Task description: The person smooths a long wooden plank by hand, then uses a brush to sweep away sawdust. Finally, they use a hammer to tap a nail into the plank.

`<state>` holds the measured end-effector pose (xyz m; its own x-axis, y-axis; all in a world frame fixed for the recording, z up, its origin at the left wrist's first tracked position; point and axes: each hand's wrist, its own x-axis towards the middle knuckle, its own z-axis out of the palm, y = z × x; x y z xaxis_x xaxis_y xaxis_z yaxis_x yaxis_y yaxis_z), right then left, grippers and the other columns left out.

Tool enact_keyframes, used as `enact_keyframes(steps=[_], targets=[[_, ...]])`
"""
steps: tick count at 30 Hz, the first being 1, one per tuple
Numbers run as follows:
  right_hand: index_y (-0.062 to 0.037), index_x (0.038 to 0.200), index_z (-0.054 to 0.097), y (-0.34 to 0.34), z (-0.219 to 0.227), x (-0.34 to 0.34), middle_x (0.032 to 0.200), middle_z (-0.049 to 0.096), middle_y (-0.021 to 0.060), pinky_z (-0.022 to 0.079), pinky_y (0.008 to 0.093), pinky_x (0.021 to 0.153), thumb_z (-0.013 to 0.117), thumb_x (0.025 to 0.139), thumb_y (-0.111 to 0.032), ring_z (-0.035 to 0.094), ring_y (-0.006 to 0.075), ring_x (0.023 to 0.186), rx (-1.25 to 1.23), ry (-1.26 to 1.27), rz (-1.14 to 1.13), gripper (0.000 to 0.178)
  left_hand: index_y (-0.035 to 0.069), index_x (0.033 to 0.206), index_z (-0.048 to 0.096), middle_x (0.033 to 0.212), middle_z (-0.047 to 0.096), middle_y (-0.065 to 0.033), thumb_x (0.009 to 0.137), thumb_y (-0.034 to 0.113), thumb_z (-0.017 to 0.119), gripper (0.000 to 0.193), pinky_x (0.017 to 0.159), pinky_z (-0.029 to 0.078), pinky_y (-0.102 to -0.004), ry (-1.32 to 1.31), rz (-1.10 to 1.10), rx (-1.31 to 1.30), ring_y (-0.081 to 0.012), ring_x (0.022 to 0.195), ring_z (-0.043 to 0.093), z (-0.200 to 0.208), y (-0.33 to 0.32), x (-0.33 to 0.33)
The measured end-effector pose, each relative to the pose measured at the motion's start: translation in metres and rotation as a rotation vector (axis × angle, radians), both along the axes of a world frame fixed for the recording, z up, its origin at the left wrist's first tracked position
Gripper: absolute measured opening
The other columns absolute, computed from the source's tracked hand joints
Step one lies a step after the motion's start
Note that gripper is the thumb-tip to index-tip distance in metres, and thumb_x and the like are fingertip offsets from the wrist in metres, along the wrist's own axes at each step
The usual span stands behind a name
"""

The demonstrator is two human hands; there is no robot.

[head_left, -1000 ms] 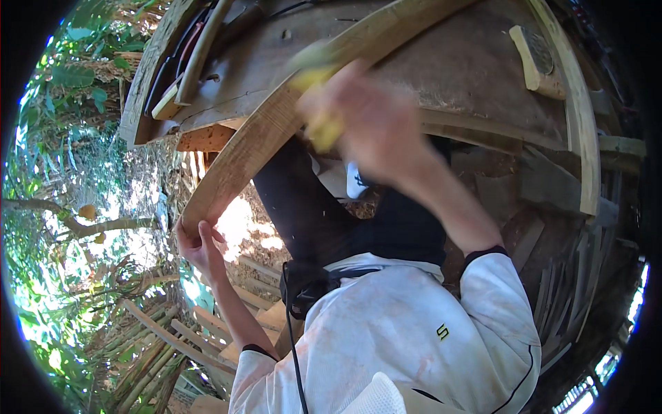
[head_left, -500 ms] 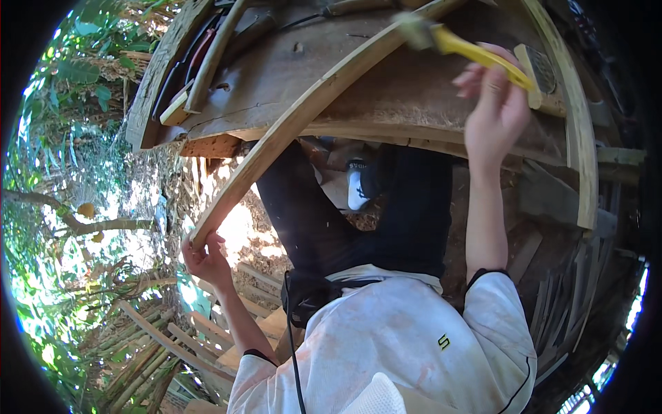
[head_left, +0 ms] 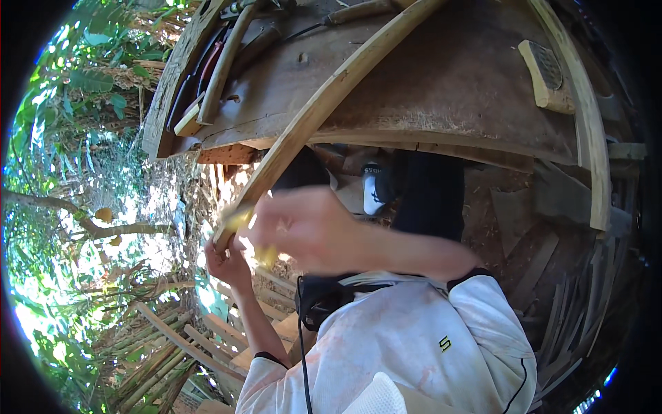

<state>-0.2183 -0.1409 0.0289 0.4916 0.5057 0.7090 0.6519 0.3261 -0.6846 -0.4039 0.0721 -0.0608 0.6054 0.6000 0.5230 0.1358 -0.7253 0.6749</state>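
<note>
A long, pale wooden strip (head_left: 338,86) slants from the far side of the bench down toward me, its near end past the bench edge. My left hand (head_left: 227,265) is closed around that near end. My right hand (head_left: 300,228), smeared by motion, is closed on a yellow-handled paintbrush (head_left: 265,257). The brush lies at the strip's near end, close above my left fingers. Its head is too blurred to make out, and my right hand hides most of the handle.
The brown wooden bench (head_left: 441,90) spans the far side. On its right lies a wooden block (head_left: 552,96) with a dark patch, beside a wooden rail (head_left: 594,138). Tools with a red handle (head_left: 211,65) lie at far left. Curved wooden slats (head_left: 183,341) are at lower left.
My right hand has swept left and toward me with the paintbrush, from above the bench to the strip's near end. My left hand still grips the strip. The view has shifted slightly.
</note>
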Motion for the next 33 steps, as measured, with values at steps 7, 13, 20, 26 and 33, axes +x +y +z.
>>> enact_keyframes(steps=[7,13,20,26,33], targets=[[-0.0029,0.123,0.068,-0.133,0.016,0.17,0.098,0.07,0.0036,0.049,0.0209,0.061,0.052,0.113,-0.026,0.068,0.0081,0.075,-0.054,0.201,-0.791,0.03,0.0,0.109,0.065,0.076,0.068,-0.0048,0.092,-0.004,0.076,0.021,0.048,0.046,-0.0237,0.014,0.015,-0.36,-0.0079,0.055,0.058,0.001,0.016,-0.017],[-0.0041,0.113,0.07,-0.144,0.012,0.202,0.101,0.071,0.01,0.054,0.0305,0.059,0.064,0.105,-0.013,0.069,0.0198,0.069,-0.154,-0.081,-0.841,0.014,0.0,0.108,0.063,0.079,0.065,-0.0036,0.091,-0.011,0.065,0.02,0.046,0.04,-0.0234,0.074,0.053,-0.455,-0.007,0.053,0.053,0.021,0.028,-0.035],[-0.0032,0.115,0.069,-0.166,0.036,0.237,0.097,0.075,0.0128,0.055,0.0332,0.066,0.058,0.109,-0.027,0.072,0.02,0.069,-0.255,-0.182,-0.893,0.027,-0.002,0.107,0.062,0.086,0.067,-0.0063,0.092,-0.01,0.066,0.018,0.052,0.045,-0.0256,0.076,0.117,-0.39,-0.0095,0.06,0.057,0.009,0.069,-0.075],[-0.0049,0.118,0.072,-0.162,0.048,0.248,0.084,0.074,0.0112,0.055,0.0344,0.068,0.056,0.11,-0.036,0.074,0.021,0.072,-0.302,-0.036,-0.735,0.036,0.001,0.113,0.062,0.084,0.07,-0.0045,0.099,0.001,0.068,0.015,0.052,0.038,-0.0215,0.112,0.139,-0.371,-0.0067,0.062,0.056,0.01,0.099,-0.099],[-0.0103,0.118,0.072,-0.211,0.039,0.298,0.093,0.075,0.0075,0.055,0.0345,0.068,0.055,0.11,-0.036,0.075,0.017,0.072,-0.308,-0.337,-1.287,0.031,0.002,0.116,0.067,0.095,0.077,-0.0067,0.1,0.007,0.067,0.017,0.058,0.044,-0.0239,0.217,0.114,-0.274,-0.0061,0.069,0.058,0.015,0.123,-0.098]])
